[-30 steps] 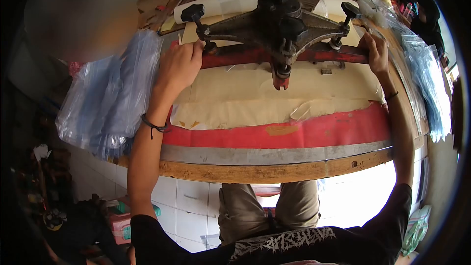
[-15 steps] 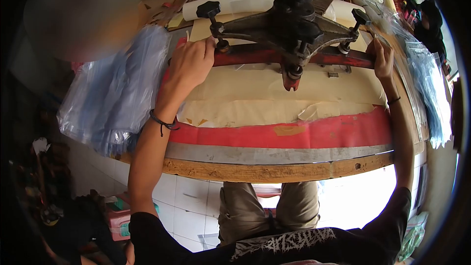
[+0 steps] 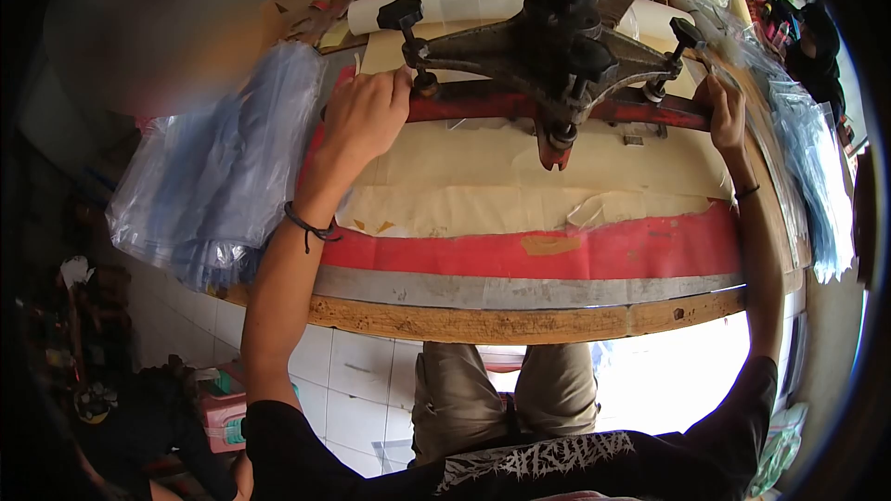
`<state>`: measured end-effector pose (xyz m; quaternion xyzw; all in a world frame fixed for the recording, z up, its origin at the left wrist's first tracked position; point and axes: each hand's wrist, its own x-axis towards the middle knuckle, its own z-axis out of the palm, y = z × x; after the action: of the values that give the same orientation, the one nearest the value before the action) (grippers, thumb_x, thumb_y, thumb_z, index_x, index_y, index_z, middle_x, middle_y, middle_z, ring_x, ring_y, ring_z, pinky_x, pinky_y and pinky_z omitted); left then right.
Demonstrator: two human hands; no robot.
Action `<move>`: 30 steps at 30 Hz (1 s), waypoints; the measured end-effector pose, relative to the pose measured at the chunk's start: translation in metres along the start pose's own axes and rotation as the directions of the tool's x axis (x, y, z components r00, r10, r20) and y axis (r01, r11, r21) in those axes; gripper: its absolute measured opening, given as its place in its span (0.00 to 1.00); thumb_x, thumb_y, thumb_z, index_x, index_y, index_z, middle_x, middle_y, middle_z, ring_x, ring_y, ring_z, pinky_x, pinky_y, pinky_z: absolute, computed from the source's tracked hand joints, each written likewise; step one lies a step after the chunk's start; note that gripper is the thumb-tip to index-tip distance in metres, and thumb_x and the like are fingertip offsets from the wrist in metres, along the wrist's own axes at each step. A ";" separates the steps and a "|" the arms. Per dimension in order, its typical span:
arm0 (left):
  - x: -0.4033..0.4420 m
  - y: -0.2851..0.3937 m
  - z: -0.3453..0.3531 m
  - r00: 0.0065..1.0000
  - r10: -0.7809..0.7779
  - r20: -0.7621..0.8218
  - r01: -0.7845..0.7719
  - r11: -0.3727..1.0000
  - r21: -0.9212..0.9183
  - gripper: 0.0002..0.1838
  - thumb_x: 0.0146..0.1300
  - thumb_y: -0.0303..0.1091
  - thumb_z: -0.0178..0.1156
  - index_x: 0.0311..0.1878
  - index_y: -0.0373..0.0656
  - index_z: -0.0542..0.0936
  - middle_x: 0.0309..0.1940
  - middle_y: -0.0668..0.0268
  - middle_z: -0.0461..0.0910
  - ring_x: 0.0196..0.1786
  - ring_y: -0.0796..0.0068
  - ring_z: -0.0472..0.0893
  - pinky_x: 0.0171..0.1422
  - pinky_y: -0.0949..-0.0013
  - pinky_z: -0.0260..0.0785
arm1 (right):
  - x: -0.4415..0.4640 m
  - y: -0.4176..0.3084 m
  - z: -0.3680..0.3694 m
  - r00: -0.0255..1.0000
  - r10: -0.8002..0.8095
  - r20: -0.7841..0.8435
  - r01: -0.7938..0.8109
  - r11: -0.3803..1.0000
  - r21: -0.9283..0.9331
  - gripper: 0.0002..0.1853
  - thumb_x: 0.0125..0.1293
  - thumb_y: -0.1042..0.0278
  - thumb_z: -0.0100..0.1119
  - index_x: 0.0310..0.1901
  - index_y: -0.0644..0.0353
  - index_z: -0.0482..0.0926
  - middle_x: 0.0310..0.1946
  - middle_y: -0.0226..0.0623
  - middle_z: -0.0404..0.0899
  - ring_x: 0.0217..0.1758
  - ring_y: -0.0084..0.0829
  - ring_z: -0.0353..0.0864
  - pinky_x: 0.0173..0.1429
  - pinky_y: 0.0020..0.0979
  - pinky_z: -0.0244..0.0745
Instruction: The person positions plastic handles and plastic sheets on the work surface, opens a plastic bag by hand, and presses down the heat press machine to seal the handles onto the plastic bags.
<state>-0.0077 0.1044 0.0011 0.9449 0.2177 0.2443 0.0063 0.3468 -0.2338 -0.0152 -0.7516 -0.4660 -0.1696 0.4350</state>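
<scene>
My left hand is closed on the left end of a red metal bar. At the bar's right end, my right hand is wrapped round it. Above the bar stands a dark metal bracket with black knobs. Beneath lies a worktop with tan paper and a red sheet along its front, beside a grey metal strip. The fingertips of both hands are partly hidden.
Stacked clear plastic sleeves lie left of the worktop, and more plastic hangs at the right. A white roll is behind the bar. Another person in dark clothes is at the lower left.
The bar, bracket and both hands appear slightly farther right in the view than a second ago, along with the background. Both hands keep their hold on the bar.
</scene>
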 end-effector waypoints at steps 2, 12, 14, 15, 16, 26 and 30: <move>-0.001 0.000 0.001 1.000 0.003 -0.022 -0.003 1.000 0.002 0.25 0.72 0.41 0.40 0.28 0.37 0.80 0.24 0.47 0.79 0.31 0.45 0.80 0.42 0.48 0.71 | 0.000 0.004 0.001 1.000 0.021 0.001 -0.021 0.999 0.032 0.26 0.72 0.55 0.44 0.23 0.69 0.76 0.17 0.37 0.73 0.22 0.27 0.69 0.31 0.32 0.64; 0.001 -0.001 0.000 0.995 -0.101 -0.010 0.101 0.995 0.000 0.27 0.71 0.45 0.41 0.27 0.37 0.81 0.26 0.46 0.80 0.33 0.42 0.81 0.45 0.47 0.72 | 0.001 0.006 0.003 1.000 -0.013 -0.002 0.013 0.998 0.061 0.25 0.72 0.56 0.45 0.23 0.68 0.76 0.16 0.35 0.73 0.21 0.25 0.69 0.30 0.30 0.63; 0.002 0.000 -0.003 0.992 -0.123 0.010 0.123 0.992 0.009 0.27 0.71 0.46 0.41 0.27 0.36 0.81 0.26 0.46 0.81 0.34 0.42 0.81 0.46 0.46 0.72 | 0.001 0.002 0.002 1.000 -0.001 -0.011 0.002 0.999 0.039 0.25 0.72 0.56 0.45 0.23 0.68 0.76 0.16 0.35 0.73 0.22 0.24 0.69 0.30 0.30 0.63; 0.003 0.000 -0.007 0.991 -0.129 0.021 0.129 0.992 0.009 0.27 0.71 0.46 0.41 0.27 0.36 0.81 0.26 0.46 0.81 0.34 0.42 0.81 0.46 0.46 0.72 | 0.002 0.000 0.001 1.000 0.005 -0.017 -0.004 1.000 0.029 0.25 0.73 0.56 0.46 0.23 0.68 0.76 0.16 0.34 0.73 0.22 0.24 0.69 0.30 0.30 0.63; 0.003 0.000 -0.009 0.990 -0.135 0.032 0.135 0.991 0.010 0.27 0.72 0.46 0.40 0.27 0.36 0.81 0.27 0.46 0.81 0.34 0.42 0.81 0.46 0.46 0.72 | 0.002 0.000 0.001 1.000 0.010 -0.023 -0.010 0.999 0.037 0.26 0.73 0.56 0.46 0.23 0.68 0.76 0.16 0.34 0.72 0.22 0.23 0.69 0.30 0.29 0.63; 0.000 0.003 0.002 0.997 -0.051 -0.063 0.052 0.999 0.004 0.25 0.72 0.43 0.42 0.27 0.37 0.81 0.23 0.48 0.80 0.31 0.45 0.81 0.41 0.48 0.72 | 0.003 -0.002 0.000 0.992 -0.095 -0.081 0.095 0.995 0.001 0.27 0.74 0.57 0.42 0.22 0.68 0.75 0.16 0.35 0.73 0.21 0.25 0.70 0.29 0.30 0.64; 0.000 0.004 0.001 0.995 -0.040 -0.096 0.037 0.999 -0.033 0.25 0.72 0.42 0.41 0.27 0.37 0.81 0.22 0.48 0.79 0.29 0.46 0.80 0.38 0.49 0.72 | 0.000 -0.004 0.000 0.993 -0.089 -0.080 0.090 0.996 0.013 0.26 0.74 0.58 0.42 0.22 0.68 0.75 0.17 0.38 0.74 0.21 0.28 0.70 0.30 0.31 0.65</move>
<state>-0.0058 0.1004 0.0005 0.9273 0.2322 0.2932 0.0154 0.3431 -0.2325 -0.0130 -0.7190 -0.4830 -0.2146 0.4514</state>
